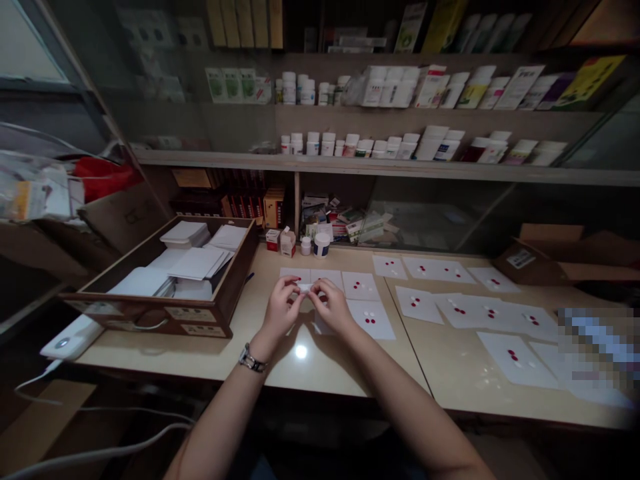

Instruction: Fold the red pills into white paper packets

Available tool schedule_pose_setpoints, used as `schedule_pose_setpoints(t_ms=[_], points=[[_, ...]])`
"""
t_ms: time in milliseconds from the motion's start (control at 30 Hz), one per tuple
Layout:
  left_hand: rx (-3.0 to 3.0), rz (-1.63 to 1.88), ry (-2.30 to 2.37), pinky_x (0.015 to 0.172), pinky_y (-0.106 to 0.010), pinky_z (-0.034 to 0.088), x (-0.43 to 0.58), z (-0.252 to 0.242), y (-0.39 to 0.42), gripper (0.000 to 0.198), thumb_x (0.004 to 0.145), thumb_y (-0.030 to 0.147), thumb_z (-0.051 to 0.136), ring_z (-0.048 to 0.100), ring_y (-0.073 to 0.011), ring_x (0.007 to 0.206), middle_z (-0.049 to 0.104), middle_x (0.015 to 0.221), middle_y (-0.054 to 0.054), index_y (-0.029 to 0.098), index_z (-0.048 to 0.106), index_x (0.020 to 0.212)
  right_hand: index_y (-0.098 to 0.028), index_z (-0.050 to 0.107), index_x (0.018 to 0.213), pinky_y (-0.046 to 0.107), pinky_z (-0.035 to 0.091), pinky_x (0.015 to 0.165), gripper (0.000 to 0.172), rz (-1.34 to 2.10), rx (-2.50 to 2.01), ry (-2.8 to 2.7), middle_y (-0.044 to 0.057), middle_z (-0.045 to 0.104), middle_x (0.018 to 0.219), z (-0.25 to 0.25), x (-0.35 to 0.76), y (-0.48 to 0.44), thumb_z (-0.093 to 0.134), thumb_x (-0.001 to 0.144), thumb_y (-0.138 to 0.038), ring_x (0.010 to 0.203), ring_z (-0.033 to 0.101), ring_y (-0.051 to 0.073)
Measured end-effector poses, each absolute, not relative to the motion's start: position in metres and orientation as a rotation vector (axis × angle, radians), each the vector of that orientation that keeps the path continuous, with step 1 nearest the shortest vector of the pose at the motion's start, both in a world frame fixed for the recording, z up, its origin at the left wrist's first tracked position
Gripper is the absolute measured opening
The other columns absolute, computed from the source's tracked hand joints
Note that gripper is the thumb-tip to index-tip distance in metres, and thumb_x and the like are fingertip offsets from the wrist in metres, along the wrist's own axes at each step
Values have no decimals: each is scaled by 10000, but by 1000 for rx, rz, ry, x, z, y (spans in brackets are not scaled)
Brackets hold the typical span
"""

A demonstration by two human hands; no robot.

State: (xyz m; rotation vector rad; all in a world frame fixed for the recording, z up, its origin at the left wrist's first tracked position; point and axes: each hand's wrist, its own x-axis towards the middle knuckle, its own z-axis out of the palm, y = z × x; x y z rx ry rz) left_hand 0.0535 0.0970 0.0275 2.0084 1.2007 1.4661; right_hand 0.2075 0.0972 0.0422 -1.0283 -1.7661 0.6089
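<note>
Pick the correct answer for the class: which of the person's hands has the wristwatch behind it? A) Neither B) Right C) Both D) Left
D. The wristwatch sits just behind the left hand, while the wrist behind the right hand is bare.

Long wooden shelves (400,167) behind glass are carrying rows of white medicine bottles (320,143) and printed cartons (500,87), while an open cardboard box (545,250) is sitting at the far right of the tabletop (300,367). On the left, a red bag (105,179) is bulging beside plastic-wrapped packages (35,190), a white cable (100,447) is trailing below, and a small light is gleaming on the tabletop.
</note>
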Motion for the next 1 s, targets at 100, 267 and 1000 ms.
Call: schedule_pose_setpoints(t_ms=[100,267,1000], points=[[2157,1543,1216,677,-261,560,54,29,93,124,838,186,559,569,-200,1016,516,1132,-116,167,611,949,-194,546,738,261,443,608,135,619,-1030,-1728,43,542,779,40,208,98,508,851,-258,748,537,179],[2447,1521,1213,862,-366,513,53,30,91,189,862,155,520,571,-201,1005,535,1170,-108,202,659,980,-189,545,741,259,447,617,117,628,-1025,-1744,38,545,768,38,209,100,505,846,-224,740,532,172],[2063,1437,1100,603,-218,565,54,37,89,103,814,148,569,596,-166,898,572,952,-71,170,642,883,-189,593,723,251,467,604,120,643,-978,-1725,50,579,772,37,209,98,565,832,-233,769,561,182]])
